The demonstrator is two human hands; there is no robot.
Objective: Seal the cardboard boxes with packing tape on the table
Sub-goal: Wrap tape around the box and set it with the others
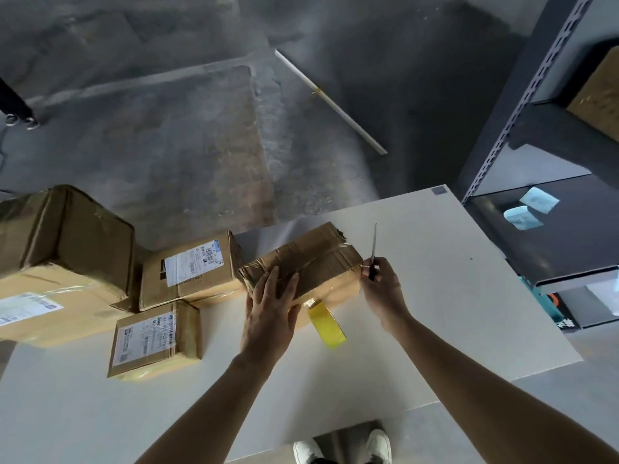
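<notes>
A worn cardboard box (311, 259) lies on the white table (435, 296), with tape across its top. My left hand (269, 313) rests flat on the box's near left part, fingers straight. My right hand (380, 283) is at the box's right end and grips a thin blade tool (373, 244) that points up and away. A yellow roll of packing tape (326, 324) stands on the table against the box's near side, between my two hands.
Several other cardboard boxes sit at the table's left: one with a label (191, 269), a small one (155, 339) and a large stack (60, 259). A dark metal shelf rack (536, 128) stands at the right. The concrete floor lies beyond the table's far edge.
</notes>
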